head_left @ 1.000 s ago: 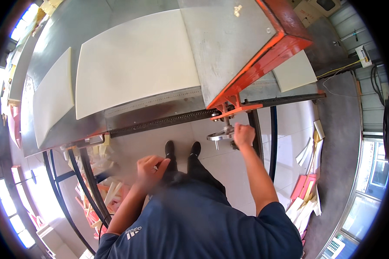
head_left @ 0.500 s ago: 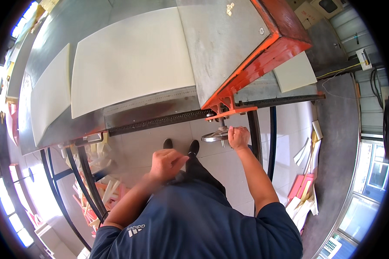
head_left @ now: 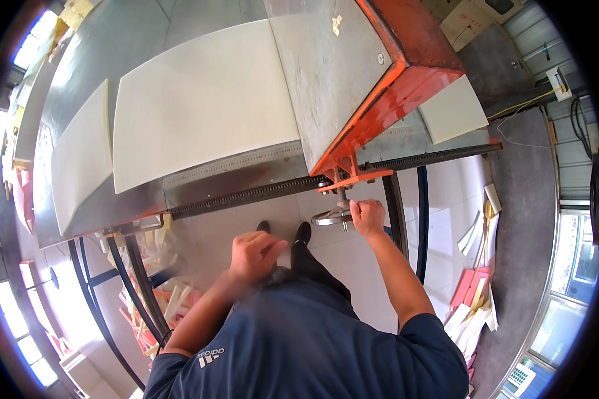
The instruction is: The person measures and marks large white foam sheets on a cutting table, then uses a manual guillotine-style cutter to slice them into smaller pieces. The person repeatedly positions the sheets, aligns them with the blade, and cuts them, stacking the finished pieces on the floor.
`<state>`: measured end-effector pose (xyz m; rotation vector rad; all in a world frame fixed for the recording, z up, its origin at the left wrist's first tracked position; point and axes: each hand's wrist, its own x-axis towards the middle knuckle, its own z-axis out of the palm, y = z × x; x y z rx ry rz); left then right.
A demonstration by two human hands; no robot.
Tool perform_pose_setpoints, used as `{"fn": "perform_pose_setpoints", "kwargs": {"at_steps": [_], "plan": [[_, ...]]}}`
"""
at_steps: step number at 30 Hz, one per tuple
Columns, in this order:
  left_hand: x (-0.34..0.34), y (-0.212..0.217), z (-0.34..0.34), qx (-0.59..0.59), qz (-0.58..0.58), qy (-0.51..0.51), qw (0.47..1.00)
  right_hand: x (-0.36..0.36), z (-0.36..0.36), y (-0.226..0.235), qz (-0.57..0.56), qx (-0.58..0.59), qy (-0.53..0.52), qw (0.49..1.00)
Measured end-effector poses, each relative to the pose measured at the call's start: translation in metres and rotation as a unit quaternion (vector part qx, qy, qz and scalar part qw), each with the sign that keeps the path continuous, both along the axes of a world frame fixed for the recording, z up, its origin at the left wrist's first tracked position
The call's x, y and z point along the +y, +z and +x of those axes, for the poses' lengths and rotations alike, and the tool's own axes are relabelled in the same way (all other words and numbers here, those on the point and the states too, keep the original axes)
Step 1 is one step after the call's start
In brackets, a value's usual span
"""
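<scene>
Head cam, R hand (head_left: 369,217) curled on handwheel (head_left: 330,220)

The head-worn fisheye camera, the left one of a side-by-side pair, looks steeply down from above the right hand (head_left: 368,218) and left hand (head_left: 256,256), upright and unmirrored. Its view reaches forward past both hands across the metal tabletop (head_left: 136,40). The navy T-shirt (head_left: 306,339), below the hands, sits nearest; the tiled floor (head_left: 345,269), seen between them, lies farther off. Straight edges bow toward the dark rim.
</scene>
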<state>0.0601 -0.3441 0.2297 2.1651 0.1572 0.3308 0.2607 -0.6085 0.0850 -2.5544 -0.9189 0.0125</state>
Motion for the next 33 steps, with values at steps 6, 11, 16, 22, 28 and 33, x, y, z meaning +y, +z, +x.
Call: {"fn": "perform_pose_setpoints", "kwargs": {"at_steps": [6, 11, 16, 22, 28, 33], "plan": [[0.005, -0.001, -0.012, 0.028, 0.011, 0.039, 0.999, 0.013, 0.077, -0.032, 0.152, 0.198, -0.212, 0.945], [0.005, 0.001, -0.005, 0.031, 0.019, 0.013, 0.999, 0.000, 0.177, -0.125, 0.213, 0.365, -0.061, 0.904], [0.003, 0.005, -0.019, 0.054, 0.021, 0.092, 0.994, 0.061, 0.177, -0.062, -0.003, 0.248, 0.168, 0.954], [0.000, -0.001, -0.037, 0.060, 0.023, 0.147, 0.987, 0.050, 0.170, -0.061, 0.047, 0.256, 0.155, 0.953], [0.028, -0.010, -0.050, 0.095, 0.045, 0.185, 0.977, 0.030, 0.162, -0.068, 0.115, 0.281, 0.117, 0.946], [0.102, -0.040, -0.067, 0.230, 0.064, 0.212, 0.948, 0.021, 0.139, -0.058, 0.172, 0.181, 0.011, 0.968]]}}
